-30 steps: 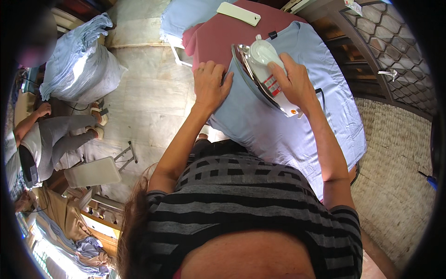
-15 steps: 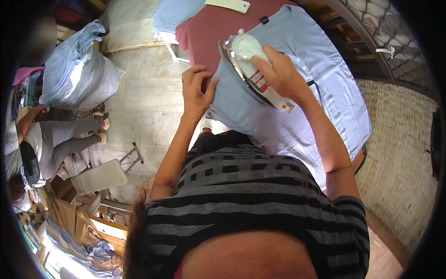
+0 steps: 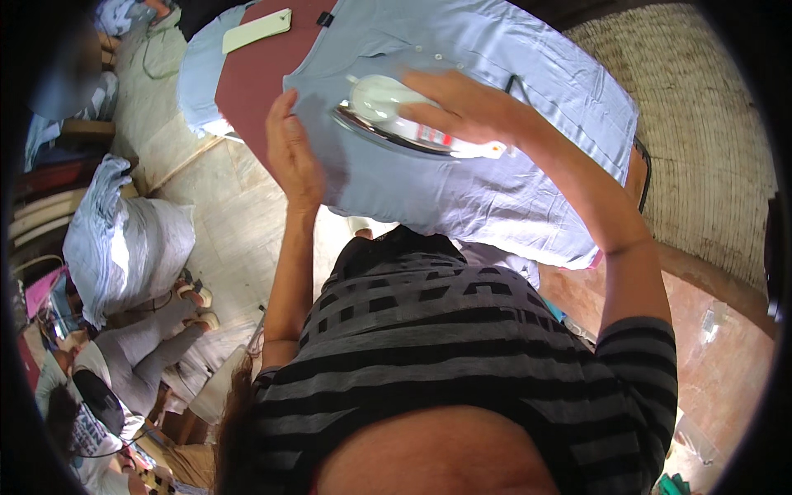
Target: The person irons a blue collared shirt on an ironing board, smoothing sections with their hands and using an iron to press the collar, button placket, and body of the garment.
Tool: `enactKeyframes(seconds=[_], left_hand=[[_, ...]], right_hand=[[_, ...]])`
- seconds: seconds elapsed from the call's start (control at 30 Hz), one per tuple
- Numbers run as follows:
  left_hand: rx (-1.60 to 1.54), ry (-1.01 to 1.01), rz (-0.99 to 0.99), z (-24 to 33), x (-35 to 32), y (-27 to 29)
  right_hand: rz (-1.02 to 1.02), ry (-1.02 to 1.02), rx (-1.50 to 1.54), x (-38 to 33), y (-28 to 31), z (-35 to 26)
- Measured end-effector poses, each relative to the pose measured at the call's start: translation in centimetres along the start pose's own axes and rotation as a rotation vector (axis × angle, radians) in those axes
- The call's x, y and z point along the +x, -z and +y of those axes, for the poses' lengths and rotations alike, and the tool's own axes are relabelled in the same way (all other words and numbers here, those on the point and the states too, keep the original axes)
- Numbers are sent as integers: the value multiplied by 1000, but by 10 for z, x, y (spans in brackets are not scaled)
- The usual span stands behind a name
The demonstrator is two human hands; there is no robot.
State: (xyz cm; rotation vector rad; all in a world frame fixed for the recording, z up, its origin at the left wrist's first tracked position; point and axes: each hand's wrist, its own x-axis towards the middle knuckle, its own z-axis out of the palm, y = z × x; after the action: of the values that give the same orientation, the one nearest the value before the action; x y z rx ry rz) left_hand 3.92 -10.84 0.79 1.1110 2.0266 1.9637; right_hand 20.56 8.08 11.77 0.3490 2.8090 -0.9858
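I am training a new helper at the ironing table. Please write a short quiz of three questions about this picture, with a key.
1. True or false: the right hand holds the iron on the light blue shirt.
2. Where does the left hand lie?
A. on the pale flat pad
B. flat on the shirt's edge, beside the iron
C. on the white sack
3. Fill in: under the shirt, the board cover is dark ____.

Key:
1. True.
2. B; the pale flat pad lies untouched at the far end of the board, and the white sack sits on the floor to the left.
3. Red.
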Motion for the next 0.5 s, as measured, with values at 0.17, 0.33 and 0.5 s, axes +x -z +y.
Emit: enactKeyframes(seconds=[0.17,0.33,0.5], left_hand=[[393,-173,-320,3,-5,-44],[805,-241,-430,7,-12,-66],[904,-220,-438,2,-13,-72]], right_hand=[[83,-222,115,-90,15,1],[346,-398,153,-128,1,22],[332,-331,55,-94,5,21]])
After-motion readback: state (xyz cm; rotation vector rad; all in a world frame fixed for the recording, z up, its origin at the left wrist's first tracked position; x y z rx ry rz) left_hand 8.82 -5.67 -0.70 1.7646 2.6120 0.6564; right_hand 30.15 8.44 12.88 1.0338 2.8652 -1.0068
